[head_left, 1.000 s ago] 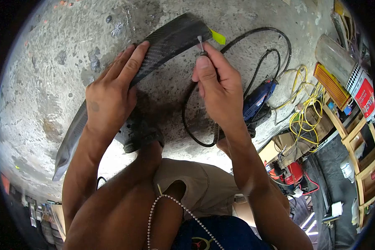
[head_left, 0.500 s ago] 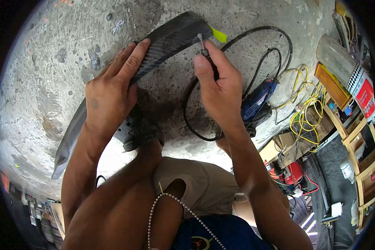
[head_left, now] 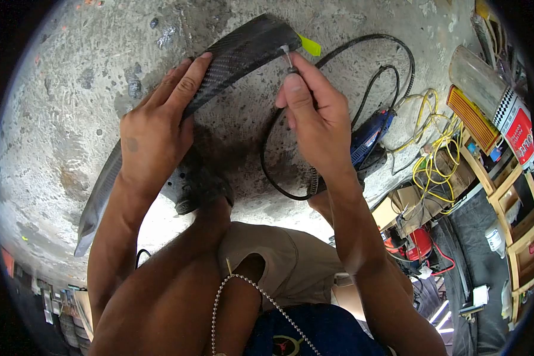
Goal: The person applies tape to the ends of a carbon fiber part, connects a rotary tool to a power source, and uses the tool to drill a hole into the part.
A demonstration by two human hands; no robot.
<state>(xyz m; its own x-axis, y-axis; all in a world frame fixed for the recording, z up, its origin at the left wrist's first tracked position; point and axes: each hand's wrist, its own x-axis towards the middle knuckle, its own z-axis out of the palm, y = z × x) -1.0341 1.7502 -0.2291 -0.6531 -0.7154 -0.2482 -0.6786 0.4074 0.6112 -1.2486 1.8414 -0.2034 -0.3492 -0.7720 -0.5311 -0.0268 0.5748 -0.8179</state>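
A long, curved dark piece with a carbon-fibre weave (head_left: 237, 53) lies across the concrete floor, with a yellow-green tab (head_left: 310, 46) at its upper right end. My left hand (head_left: 160, 118) is wrapped over its middle, fingers on top and thumb below. Between the thumb and fingers of my right hand (head_left: 314, 113) is a small tool with a thin metal shaft (head_left: 289, 57); its pale tip touches the lower edge of the piece near the tab. Most of the tool's handle is hidden in the hand.
Right of my right hand lies a blue power tool (head_left: 371, 137) with a black cable (head_left: 410, 59) looping around. Farther right are a tangled yellow cord (head_left: 436, 172), an orange slatted filter (head_left: 471, 118), a red-and-white box (head_left: 519, 133), wooden frames (head_left: 519, 231) and a red machine (head_left: 420, 244).
The tool's tip has moved slightly up onto the edge of the piece, and my right hand has turned and shifted a little right. My left hand has barely moved.
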